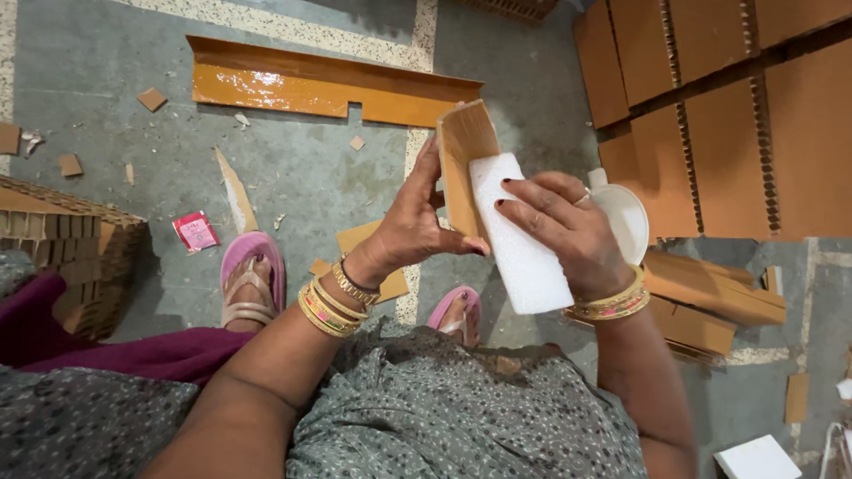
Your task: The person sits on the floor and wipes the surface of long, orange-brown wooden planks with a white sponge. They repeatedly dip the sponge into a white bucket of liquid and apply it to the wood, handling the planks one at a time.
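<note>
Above my lap, my left hand (417, 226) grips a folded cardboard piece (463, 160), thumb closed along its lower edge. My right hand (568, 226) presses a white foam block (524, 257) against that cardboard, fingers spread flat over it. Beyond, a long glossy cardboard strip (311, 89) lies on the floor (302, 177).
</note>
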